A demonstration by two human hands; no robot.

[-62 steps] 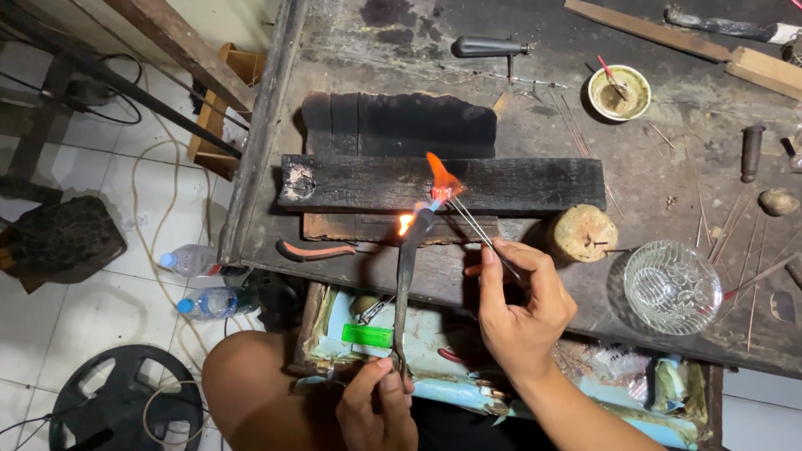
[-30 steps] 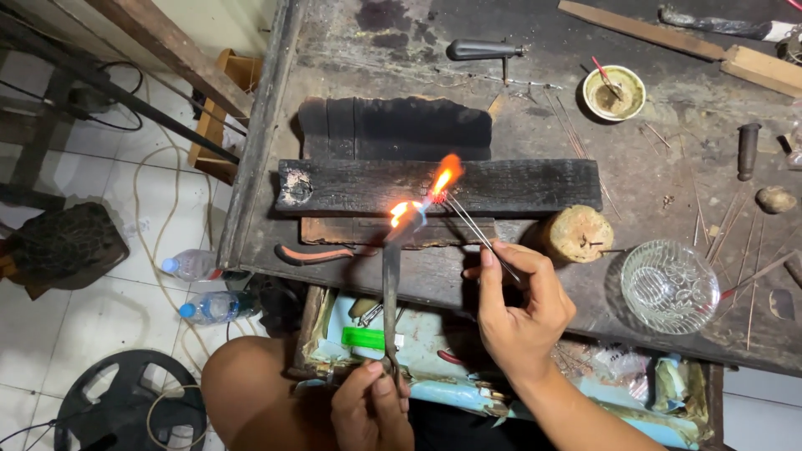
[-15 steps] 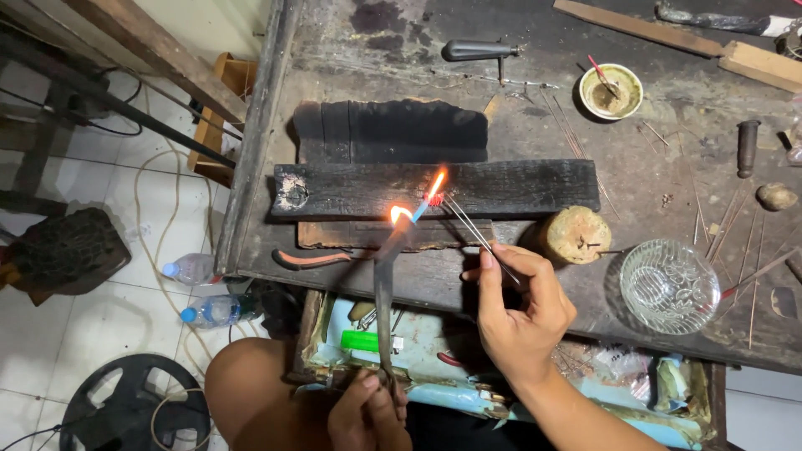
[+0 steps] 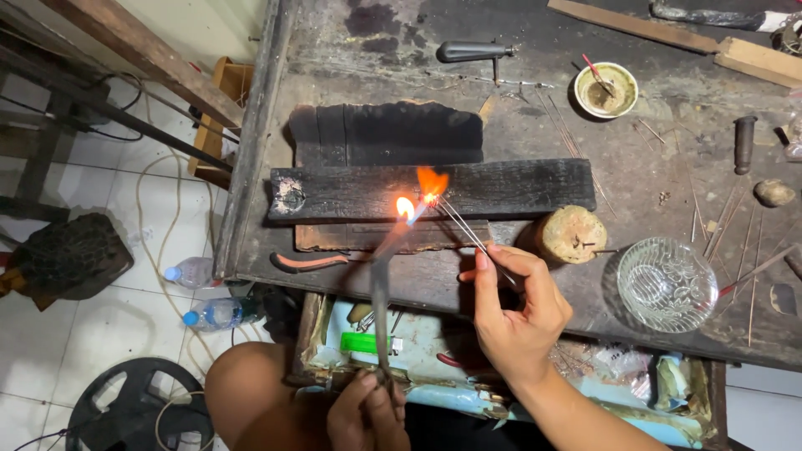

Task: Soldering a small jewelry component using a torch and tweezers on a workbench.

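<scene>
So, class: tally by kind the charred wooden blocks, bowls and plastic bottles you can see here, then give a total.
Charred wooden blocks: 2, a long plank and a wider slab
Bowls: 2, a clear glass bowl and a small ceramic bowl
Plastic bottles: 2, both on the floor
Total: 6

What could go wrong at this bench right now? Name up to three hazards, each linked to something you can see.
1. The flame burns right over the charred wooden block, which might scorch further or smoulder.
2. The right hand holds thin metal tweezers whose tips sit in the flame; heat could creep up to the fingers.
3. The left hand holds the torch above an open drawer of clutter; a slip could swing the flame onto it.
</scene>
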